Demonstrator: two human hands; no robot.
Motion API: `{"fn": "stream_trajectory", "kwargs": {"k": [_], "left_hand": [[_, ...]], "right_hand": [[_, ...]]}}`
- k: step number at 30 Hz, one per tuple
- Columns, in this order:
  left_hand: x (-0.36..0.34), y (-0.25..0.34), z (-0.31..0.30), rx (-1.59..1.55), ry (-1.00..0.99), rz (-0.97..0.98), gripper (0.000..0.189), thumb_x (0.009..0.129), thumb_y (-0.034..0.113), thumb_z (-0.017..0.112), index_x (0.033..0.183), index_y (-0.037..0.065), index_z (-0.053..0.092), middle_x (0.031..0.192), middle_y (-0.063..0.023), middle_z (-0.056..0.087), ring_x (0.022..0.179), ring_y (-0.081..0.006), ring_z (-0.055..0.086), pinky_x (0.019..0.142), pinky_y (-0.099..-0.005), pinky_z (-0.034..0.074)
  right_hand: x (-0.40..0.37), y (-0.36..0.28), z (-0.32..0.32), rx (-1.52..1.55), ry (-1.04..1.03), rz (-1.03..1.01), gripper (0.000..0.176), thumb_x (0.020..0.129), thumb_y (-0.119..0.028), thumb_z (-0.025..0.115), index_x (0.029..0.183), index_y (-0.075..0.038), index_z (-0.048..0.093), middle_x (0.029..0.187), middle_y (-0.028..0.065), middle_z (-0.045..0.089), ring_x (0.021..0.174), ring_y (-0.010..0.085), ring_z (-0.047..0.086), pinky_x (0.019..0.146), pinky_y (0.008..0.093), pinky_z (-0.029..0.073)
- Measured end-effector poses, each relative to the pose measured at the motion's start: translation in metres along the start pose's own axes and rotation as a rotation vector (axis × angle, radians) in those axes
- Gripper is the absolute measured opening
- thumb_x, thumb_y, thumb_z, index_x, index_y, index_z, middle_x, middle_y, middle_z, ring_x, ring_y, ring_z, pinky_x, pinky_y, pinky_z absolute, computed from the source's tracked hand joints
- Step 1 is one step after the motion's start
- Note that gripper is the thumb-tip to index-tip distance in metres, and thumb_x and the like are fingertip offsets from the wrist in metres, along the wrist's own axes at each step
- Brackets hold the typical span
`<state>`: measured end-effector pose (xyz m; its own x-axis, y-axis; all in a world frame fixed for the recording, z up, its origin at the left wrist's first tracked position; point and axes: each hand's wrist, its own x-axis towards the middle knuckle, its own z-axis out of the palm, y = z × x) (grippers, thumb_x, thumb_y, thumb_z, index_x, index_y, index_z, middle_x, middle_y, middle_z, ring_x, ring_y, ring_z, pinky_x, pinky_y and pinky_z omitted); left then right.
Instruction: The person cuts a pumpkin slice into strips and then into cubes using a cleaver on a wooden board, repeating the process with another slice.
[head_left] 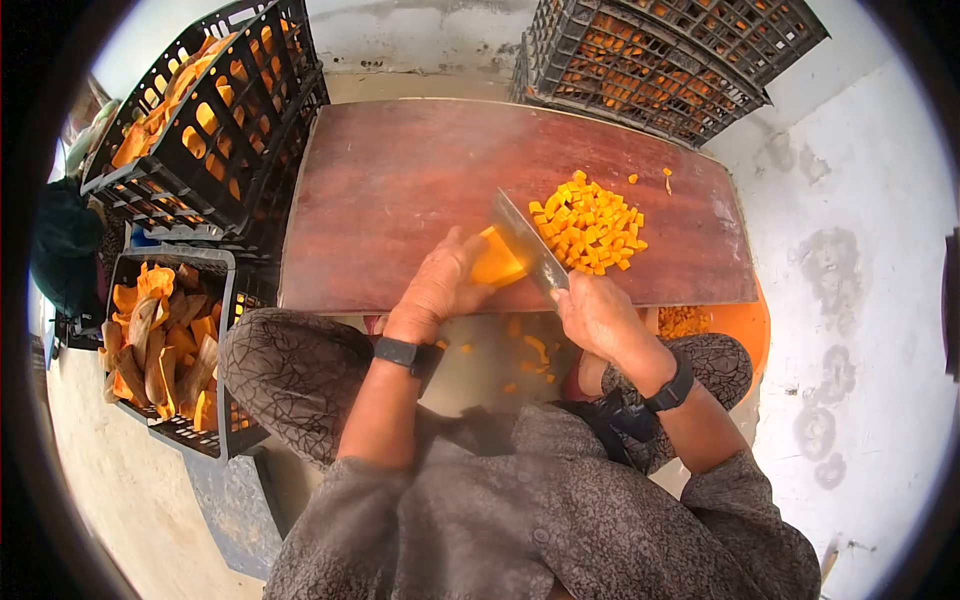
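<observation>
My right hand (600, 315) grips the handle of a cleaver (528, 240), its broad blade slanting up and left over the red-brown board (390, 180). Against the blade's left side lies an orange piece of pumpkin (500, 258). My left hand (440, 285) is closed around that piece from the left, its fingertips partly hidden behind it. To the right of the blade, a heap of small pumpkin cubes (592, 225) rests on the board, with a few loose bits above it.
Black crates of pumpkin pieces (200, 140) stand stacked at the left, above a lower crate (232, 330) of pumpkin chunks and peel. More stacked crates (650, 70) stand behind the board at right. An orange tub (757, 340) holding cubes sits under its right edge. Scraps (535, 350) litter the floor.
</observation>
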<state>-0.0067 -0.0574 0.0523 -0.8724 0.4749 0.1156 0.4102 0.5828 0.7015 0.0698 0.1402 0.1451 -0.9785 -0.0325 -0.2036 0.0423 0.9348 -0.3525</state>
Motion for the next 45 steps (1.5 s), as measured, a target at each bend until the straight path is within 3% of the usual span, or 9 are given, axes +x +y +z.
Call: {"fn": "stream_trajectory", "kwargs": {"k": [11, 13, 20, 25, 29, 31, 38, 40, 45], "left_hand": [[0.004, 0.002, 0.006, -0.036, -0.018, -0.083, 0.053, 0.067, 0.009, 0.075, 0.116, 0.003, 0.056, 0.114, -0.0214, 0.053, 0.105, -0.0417, 0.056, 0.090, -0.0450, 0.049], [0.005, 0.002, 0.007, -0.049, -0.026, -0.098, 0.051, 0.068, 0.009, 0.074, 0.115, 0.004, 0.057, 0.115, -0.0222, 0.052, 0.106, -0.0426, 0.054, 0.090, -0.0467, 0.047], [0.006, 0.006, 0.009, -0.042, -0.011, -0.128, 0.052, 0.070, 0.009, 0.074, 0.118, 0.005, 0.055, 0.116, -0.0217, 0.051, 0.107, -0.0424, 0.054, 0.091, -0.0462, 0.047], [0.006, 0.019, 0.005, 0.021, -0.049, -0.147, 0.058, 0.068, 0.005, 0.078, 0.120, 0.001, 0.053, 0.115, -0.0203, 0.053, 0.107, -0.0403, 0.056, 0.093, -0.0417, 0.049], [0.004, 0.011, 0.017, 0.039, -0.005, -0.098, 0.062, 0.068, 0.006, 0.076, 0.125, 0.004, 0.051, 0.119, -0.0210, 0.051, 0.105, -0.0420, 0.055, 0.091, -0.0449, 0.048], [0.003, 0.012, 0.018, 0.055, 0.022, -0.081, 0.062, 0.069, 0.008, 0.075, 0.126, 0.006, 0.050, 0.120, -0.0211, 0.049, 0.103, -0.0434, 0.054, 0.090, -0.0476, 0.048], [0.004, 0.021, 0.015, 0.042, 0.027, -0.172, 0.064, 0.068, 0.005, 0.074, 0.127, 0.003, 0.049, 0.119, -0.0215, 0.052, 0.106, -0.0420, 0.055, 0.092, -0.0451, 0.048], [0.007, 0.024, 0.012, 0.019, 0.020, -0.199, 0.063, 0.068, 0.003, 0.075, 0.126, 0.001, 0.050, 0.118, -0.0219, 0.054, 0.109, -0.0410, 0.056, 0.094, -0.0430, 0.048], [0.011, 0.019, 0.017, 0.043, 0.011, -0.180, 0.062, 0.068, 0.005, 0.074, 0.125, -0.001, 0.050, 0.115, -0.0220, 0.055, 0.107, -0.0407, 0.057, 0.093, -0.0422, 0.049]], "right_hand": [[0.016, 0.001, -0.005, -0.021, -0.064, -0.007, 0.028, 0.090, -0.019, 0.056, 0.083, 0.008, 0.061, 0.079, 0.0308, 0.061, 0.080, 0.0477, 0.061, 0.070, 0.0513, 0.048], [0.021, -0.005, -0.009, -0.059, -0.178, 0.066, 0.027, 0.091, -0.020, 0.056, 0.085, 0.006, 0.061, 0.083, 0.0302, 0.062, 0.083, 0.0466, 0.062, 0.071, 0.0508, 0.048], [0.028, -0.014, -0.018, -0.073, -0.256, 0.143, 0.027, 0.091, -0.021, 0.055, 0.093, 0.005, 0.062, 0.091, 0.0291, 0.063, 0.087, 0.0447, 0.062, 0.074, 0.0492, 0.049], [0.027, -0.001, 0.000, -0.007, -0.138, 0.109, 0.027, 0.090, -0.019, 0.057, 0.089, 0.007, 0.062, 0.087, 0.0297, 0.063, 0.087, 0.0465, 0.062, 0.074, 0.0496, 0.048], [0.021, 0.002, 0.004, 0.012, -0.123, 0.162, 0.027, 0.089, -0.018, 0.057, 0.088, 0.008, 0.062, 0.086, 0.0308, 0.062, 0.086, 0.0468, 0.062, 0.073, 0.0502, 0.048], [0.020, 0.005, 0.008, 0.049, -0.079, 0.075, 0.026, 0.089, -0.017, 0.057, 0.088, 0.008, 0.062, 0.086, 0.0316, 0.062, 0.085, 0.0466, 0.062, 0.073, 0.0508, 0.048], [0.022, 0.001, -0.004, -0.059, -0.207, 0.081, 0.024, 0.088, -0.017, 0.057, 0.086, 0.006, 0.061, 0.084, 0.0291, 0.063, 0.083, 0.0464, 0.062, 0.073, 0.0515, 0.048], [0.016, 0.010, 0.010, -0.031, -0.075, 0.015, 0.023, 0.088, -0.018, 0.058, 0.087, 0.005, 0.060, 0.081, 0.0278, 0.063, 0.080, 0.0465, 0.061, 0.072, 0.0517, 0.048], [0.020, 0.018, 0.036, 0.010, 0.002, 0.012, 0.020, 0.089, -0.017, 0.057, 0.089, 0.004, 0.058, 0.080, 0.0277, 0.063, 0.080, 0.0460, 0.062, 0.073, 0.0517, 0.048]]}}
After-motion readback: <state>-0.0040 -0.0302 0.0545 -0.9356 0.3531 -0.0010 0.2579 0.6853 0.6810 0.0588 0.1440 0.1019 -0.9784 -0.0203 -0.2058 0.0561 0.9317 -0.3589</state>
